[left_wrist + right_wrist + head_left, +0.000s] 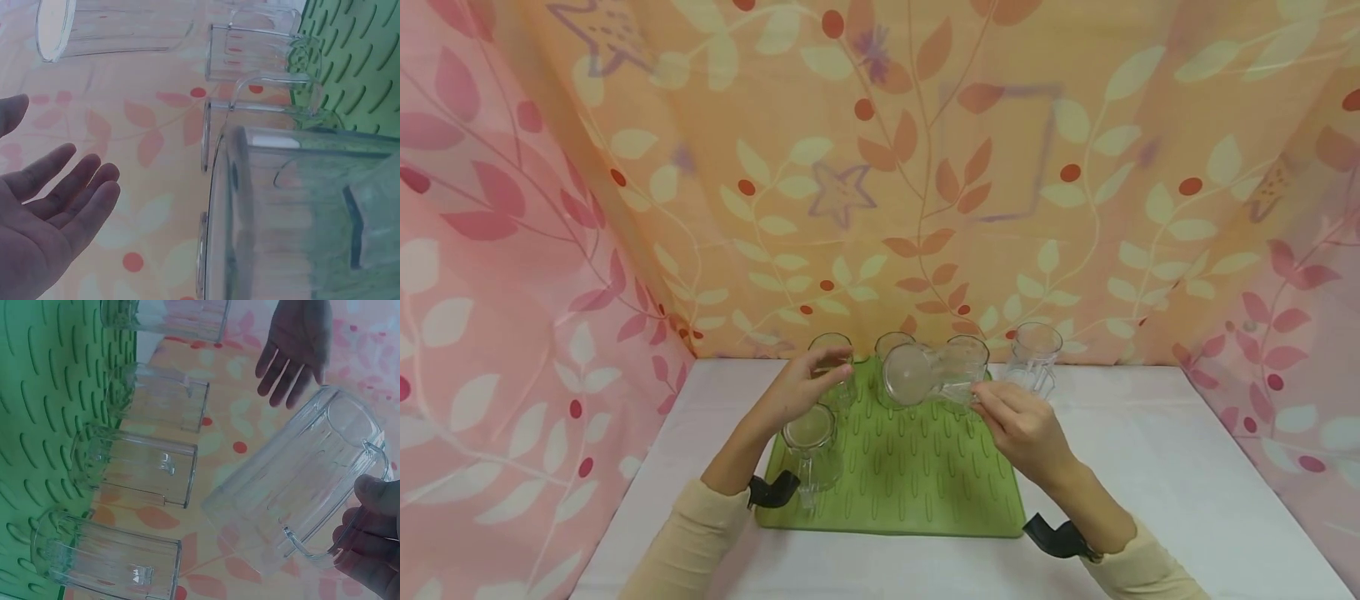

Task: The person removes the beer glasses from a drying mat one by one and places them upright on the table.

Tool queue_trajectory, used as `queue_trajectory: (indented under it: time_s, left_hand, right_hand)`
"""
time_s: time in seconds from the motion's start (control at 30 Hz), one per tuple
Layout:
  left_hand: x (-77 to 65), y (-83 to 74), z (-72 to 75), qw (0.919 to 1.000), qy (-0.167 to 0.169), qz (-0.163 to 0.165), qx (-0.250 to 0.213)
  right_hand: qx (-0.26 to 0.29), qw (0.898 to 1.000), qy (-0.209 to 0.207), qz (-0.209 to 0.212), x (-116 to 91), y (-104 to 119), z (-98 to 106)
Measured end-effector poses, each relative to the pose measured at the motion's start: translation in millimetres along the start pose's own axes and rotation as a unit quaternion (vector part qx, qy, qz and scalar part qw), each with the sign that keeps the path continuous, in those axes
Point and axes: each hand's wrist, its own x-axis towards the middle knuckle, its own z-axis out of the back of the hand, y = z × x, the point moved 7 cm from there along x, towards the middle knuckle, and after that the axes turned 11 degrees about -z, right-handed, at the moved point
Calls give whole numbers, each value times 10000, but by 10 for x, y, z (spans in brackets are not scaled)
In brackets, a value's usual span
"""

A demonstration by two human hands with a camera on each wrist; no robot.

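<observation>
- Here, the right hand [1026, 425] pinches the handle [309, 554] of a clear glass mug, its thumb and fingers bent round the glass.
- That held mug [297, 478] is in the air, tilted well over, above the back part of a green mat [925, 487]; one round end points toward the person's left side.
- The left hand [801, 387] is raised with its fingers loosely extended and holds nothing; it is apart from the held mug, and in the head view it partly covers the back left mug [842, 390].
- A front left mug [826, 467] stands on the mat, below the left hand in the head view, its handle toward the near edge.
- Along the back of the mat, a middle mug [891, 338] and a back right mug [970, 354] stand partly hidden behind the held one.
- One more, the far right mug [1036, 354], stands just beside the mat on the white surface [1120, 467].
- The mat has raised, elongated ridges over its top.
- Orange cloth [917, 167] with leaves and red dots hangs behind, and pink cloth [482, 250] hangs at the left.
- Beige sleeves [696, 537] cover the forearms, with a black band [1060, 537] near each wrist.
</observation>
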Motion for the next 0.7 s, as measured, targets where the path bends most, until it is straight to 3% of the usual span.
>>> queue_trajectory:
  time_s: [0.33,0.53,0.7]
  left_hand:
    - [112,62,-72,9971,80,392,-641]
    - [267,49,-133,9931,109,709,-929]
    - [380,27,-218,9887,331,1062,-1000]
  right_hand:
    - [18,9985,-128,526,6,98,-27]
    - [-50,9973,-146,716,-1,137,-53]
    - [-122,9960,-126,879,9,163,-95]
